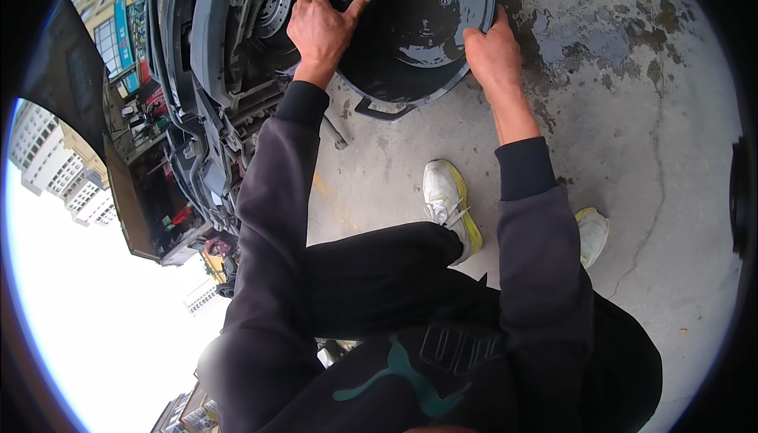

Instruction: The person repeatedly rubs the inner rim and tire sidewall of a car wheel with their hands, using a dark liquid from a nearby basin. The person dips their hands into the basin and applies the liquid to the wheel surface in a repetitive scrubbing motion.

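Observation:
A large round black tub [452,86] with dark water in it stands on the floor in front of me. My right hand [495,56] grips its right rim, thumb on top and fingers over the outer side. My left hand [320,32] is at the tub's left side, close to a scooter's perforated brake disc [276,8]. Its fingers curl down over something dark and its thumb sticks out to the right; what they hold is hidden. A loop handle [384,111] juts from the tub's near side.
The scooter [217,38], with dark body panels, fills the left. Wet patches [572,48] darken the concrete right of the tub. My white shoes [444,188] are below it. A metal stand-like bar [335,134] reaches out near my left wrist. Buildings [59,161] show far left.

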Tool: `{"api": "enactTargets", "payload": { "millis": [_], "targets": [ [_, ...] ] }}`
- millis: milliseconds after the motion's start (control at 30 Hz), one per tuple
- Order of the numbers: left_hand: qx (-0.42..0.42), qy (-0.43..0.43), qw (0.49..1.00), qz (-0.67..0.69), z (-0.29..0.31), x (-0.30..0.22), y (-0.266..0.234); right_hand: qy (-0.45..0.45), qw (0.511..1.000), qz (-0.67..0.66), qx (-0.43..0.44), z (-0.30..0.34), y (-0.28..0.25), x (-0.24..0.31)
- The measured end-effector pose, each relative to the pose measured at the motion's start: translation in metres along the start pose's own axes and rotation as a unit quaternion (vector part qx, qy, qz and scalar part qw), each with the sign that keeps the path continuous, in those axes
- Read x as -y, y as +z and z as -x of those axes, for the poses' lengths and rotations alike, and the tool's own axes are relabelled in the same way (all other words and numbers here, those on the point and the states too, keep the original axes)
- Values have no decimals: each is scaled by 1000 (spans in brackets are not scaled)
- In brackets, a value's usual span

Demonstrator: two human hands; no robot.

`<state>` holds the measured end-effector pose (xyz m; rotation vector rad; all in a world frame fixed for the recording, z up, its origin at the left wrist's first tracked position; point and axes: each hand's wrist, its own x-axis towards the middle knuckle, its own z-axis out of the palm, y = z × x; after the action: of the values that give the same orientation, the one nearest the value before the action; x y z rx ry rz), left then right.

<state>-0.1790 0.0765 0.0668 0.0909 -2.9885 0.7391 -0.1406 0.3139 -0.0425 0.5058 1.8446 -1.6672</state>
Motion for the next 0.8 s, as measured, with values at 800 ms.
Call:
{"api": "enactTargets", "payload": {
  "millis": [800],
  "targets": [
    [225,110,968,3,21,76,-33,134,931,-269,-207,-71,94,21]
  ]
}}
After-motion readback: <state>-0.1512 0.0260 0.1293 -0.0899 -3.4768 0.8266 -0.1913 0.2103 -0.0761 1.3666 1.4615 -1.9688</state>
